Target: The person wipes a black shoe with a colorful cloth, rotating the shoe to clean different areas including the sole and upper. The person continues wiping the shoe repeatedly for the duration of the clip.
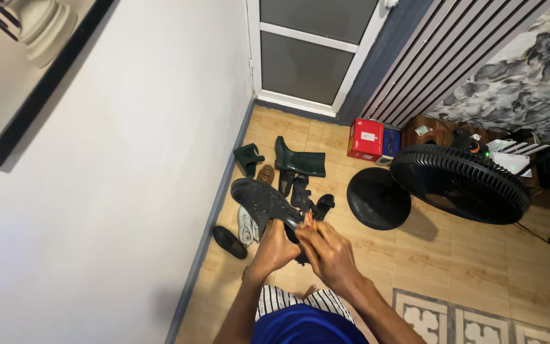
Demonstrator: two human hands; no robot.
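The left hand (275, 245) has its fingers wrapped around the heel end of a black shoe (263, 202), gripping it from below so that the dark, speckled sole faces up and the toe points away to the far left. The right hand (329, 251) is closed on a small orange-tipped object (309, 223), too small to tell what it is, and presses it against the near end of the shoe, touching the left hand's thumb side. Both forearms rise from the near edge of the view, over a blue garment and striped cloth (294, 299). The shoe is held above the tiled floor (466, 255), just right of the white wall (109, 191). Below it on the floor lie a black slipper (230, 242) near the skirting, a pale sneaker (246, 226) beside it, and dark sandals (310, 200) farther off. Beyond those, two dark green rubber boots (297, 162) lie on their sides. To the right stands a black floor fan (459, 181) with a round base (378, 197), and behind that base a red box (365, 139). At the far end is a white-framed door (316, 57).
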